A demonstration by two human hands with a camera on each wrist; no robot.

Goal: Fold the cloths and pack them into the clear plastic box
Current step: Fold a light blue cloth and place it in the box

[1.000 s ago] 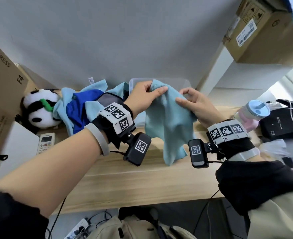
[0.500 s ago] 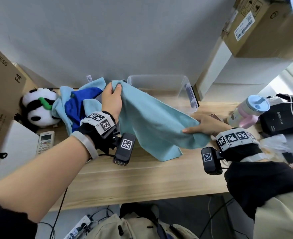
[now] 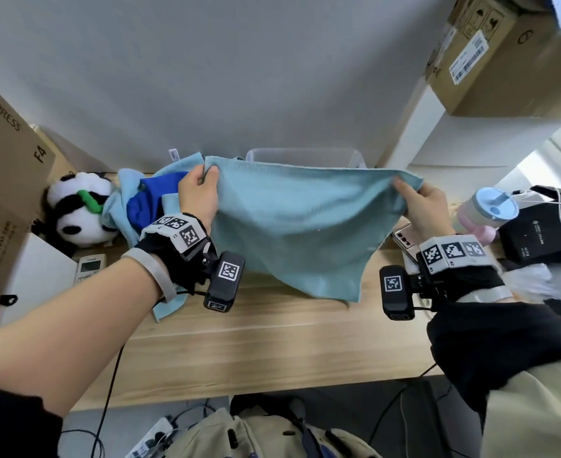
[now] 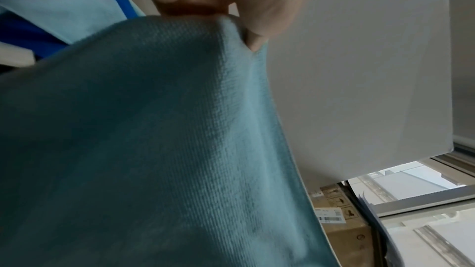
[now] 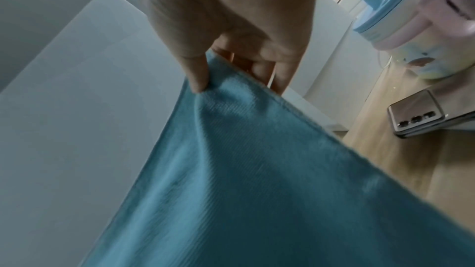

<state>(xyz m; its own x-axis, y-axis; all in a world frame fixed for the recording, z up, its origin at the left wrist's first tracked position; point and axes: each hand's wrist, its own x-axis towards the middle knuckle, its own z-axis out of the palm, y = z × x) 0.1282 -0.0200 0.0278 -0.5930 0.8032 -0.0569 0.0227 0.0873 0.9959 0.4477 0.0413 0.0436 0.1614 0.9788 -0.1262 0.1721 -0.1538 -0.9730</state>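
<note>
While each hand pinches a top corner, the teal cloth (image 3: pixel 299 226) sags, soft and light.
Left hand (image 3: pixel 198 196) and right hand (image 3: pixel 426 204) grip well; corners suit folding.

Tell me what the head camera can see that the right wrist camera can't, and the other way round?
Only the head view shows the left hand pinching a corner, the clear plastic box behind the cloth, the heap of blue cloths and the black-and-white panda plush toy.

Only the right wrist view shows, up close, the thumb pressing into the fabric.

Both show the right hand gripping the light teal cloth, the silver phone and the pastel lidded cup on the wooden table.
</note>
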